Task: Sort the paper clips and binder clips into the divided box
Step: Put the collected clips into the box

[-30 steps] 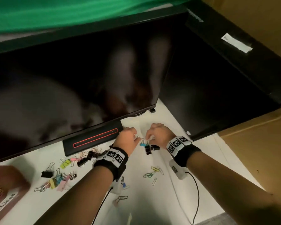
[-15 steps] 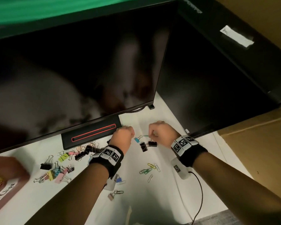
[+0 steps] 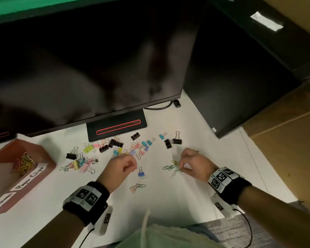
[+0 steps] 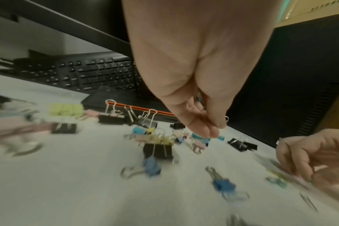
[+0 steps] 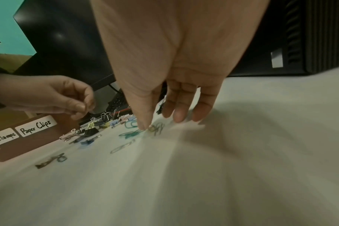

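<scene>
A red-brown divided box (image 3: 45, 159) stands at the left, labelled "Paper Clips" and "Paper Clamps" (image 5: 37, 126), with coloured paper clips (image 3: 23, 162) in one compartment. Several coloured and black binder clips (image 3: 118, 145) lie scattered before the monitor stand. A small pile of green and yellow paper clips (image 3: 170, 167) lies right of centre. My right hand (image 3: 180, 168) reaches down onto this pile, thumb and fingertips pinching a clip (image 5: 154, 127). My left hand (image 3: 132, 166) hovers curled above the table, fingertips pinched together (image 4: 211, 131), seemingly on a small wire clip.
A monitor on a black stand with a red line (image 3: 116, 127) overhangs the table's back. A black computer tower (image 3: 231, 86) and a cardboard box (image 3: 284, 149) close the right side. A keyboard (image 4: 87, 73) sits under the monitor. Two black binder clips (image 3: 172, 142) lie beyond my right hand.
Both hands drew back toward me from the black and teal binder clips. The right one dropped onto the paper clip pile. The view tilted down, bringing the box in.
</scene>
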{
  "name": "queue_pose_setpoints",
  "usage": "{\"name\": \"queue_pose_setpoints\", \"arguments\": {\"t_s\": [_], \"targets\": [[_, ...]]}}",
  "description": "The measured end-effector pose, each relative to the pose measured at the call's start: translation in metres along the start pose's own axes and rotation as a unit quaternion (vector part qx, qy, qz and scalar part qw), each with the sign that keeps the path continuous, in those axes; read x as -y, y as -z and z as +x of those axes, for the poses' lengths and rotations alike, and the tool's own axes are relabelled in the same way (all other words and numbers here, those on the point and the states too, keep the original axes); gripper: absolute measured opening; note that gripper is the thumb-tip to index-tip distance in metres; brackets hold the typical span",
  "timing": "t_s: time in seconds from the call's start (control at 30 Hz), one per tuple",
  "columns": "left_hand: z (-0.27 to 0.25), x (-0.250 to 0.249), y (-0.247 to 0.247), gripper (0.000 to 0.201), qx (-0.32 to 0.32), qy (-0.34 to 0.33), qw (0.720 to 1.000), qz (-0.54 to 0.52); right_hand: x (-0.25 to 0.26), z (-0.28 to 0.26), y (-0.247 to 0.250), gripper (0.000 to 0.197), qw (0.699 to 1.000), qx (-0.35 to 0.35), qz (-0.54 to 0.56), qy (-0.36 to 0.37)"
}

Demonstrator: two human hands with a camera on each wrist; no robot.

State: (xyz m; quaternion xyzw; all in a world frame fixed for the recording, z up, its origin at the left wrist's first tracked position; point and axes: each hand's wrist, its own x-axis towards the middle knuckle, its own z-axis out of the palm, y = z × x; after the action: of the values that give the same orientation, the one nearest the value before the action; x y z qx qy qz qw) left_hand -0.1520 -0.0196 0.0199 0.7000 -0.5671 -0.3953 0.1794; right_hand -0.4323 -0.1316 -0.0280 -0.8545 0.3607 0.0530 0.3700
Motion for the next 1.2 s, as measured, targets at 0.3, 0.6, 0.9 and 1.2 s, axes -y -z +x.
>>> {"name": "queue_pose_setpoints", "arguments": {"t_s": [0.3,0.6,0.9,1.2], "targets": [[-0.037,0.022,-0.051,0.017,0.018,-0.002,0.992,0.122,0.027,0.007,-0.020,0.009,0.997,-0.042,-0.004,-0.066],[-0.022,0.021,-0.059,0.008,0.000,-0.010,0.985,0.173,0.038,0.014,-0.015,0.015,0.991,-0.030,0.049,-0.118],[-0.018,0.025,-0.056,0.003,0.017,-0.053,0.985,0.166,0.027,0.007,-0.008,0.025,0.992,-0.063,0.048,-0.102],[-0.015,0.021,-0.061,0.021,-0.029,0.000,0.996,0.079,0.049,0.018,-0.032,0.062,0.999,0.007,-0.013,-0.046]]}}
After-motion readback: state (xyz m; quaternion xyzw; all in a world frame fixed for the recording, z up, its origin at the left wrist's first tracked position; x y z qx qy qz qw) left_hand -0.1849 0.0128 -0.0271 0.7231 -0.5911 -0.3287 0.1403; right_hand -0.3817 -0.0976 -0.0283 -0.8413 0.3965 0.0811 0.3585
